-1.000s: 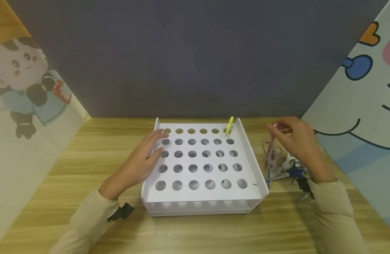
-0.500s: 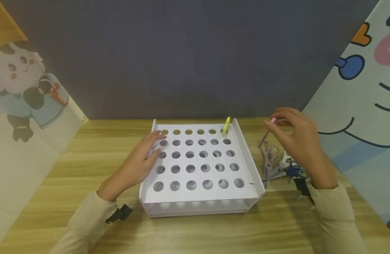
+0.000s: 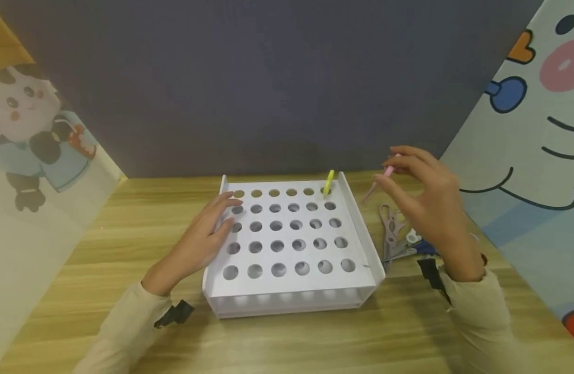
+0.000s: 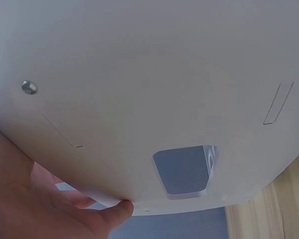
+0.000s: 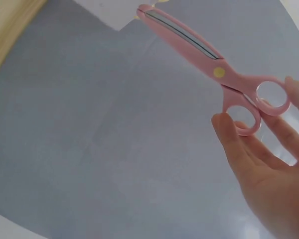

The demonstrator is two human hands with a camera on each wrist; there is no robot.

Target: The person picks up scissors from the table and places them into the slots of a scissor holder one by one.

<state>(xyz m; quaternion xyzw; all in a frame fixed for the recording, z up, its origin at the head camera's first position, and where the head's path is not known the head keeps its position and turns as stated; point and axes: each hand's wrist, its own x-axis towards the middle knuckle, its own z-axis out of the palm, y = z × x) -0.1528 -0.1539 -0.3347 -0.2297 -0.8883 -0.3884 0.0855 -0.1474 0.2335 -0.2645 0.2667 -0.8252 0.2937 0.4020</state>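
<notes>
A white rack (image 3: 287, 284) with rows of round holes stands on the wooden table in the head view. My left hand (image 3: 203, 235) rests over its left edge, fingers loosely spread onto the top. In the left wrist view the thumb (image 4: 118, 213) touches the edge of the rack's side panel (image 4: 114, 109). My right hand (image 3: 427, 195) is raised right of the rack and pinches pink scissors (image 5: 219, 72) by their handle loops, blades shut and tips angled toward the rack. A slim yellow object (image 3: 329, 183) stands tilted in the back right hole.
Right of the rack lie several scissors, among them a dull pink pair (image 3: 389, 228) and a blue-handled pair (image 3: 426, 247), partly hidden by the right forearm. A dark grey wall (image 3: 277, 93) closes off the back. Cartoon-printed panels (image 3: 506, 171) flank the table.
My right hand has lifted the pink scissors off the pile and carried them up and left, toward the rack's back right corner. The left hand stays on the rack.
</notes>
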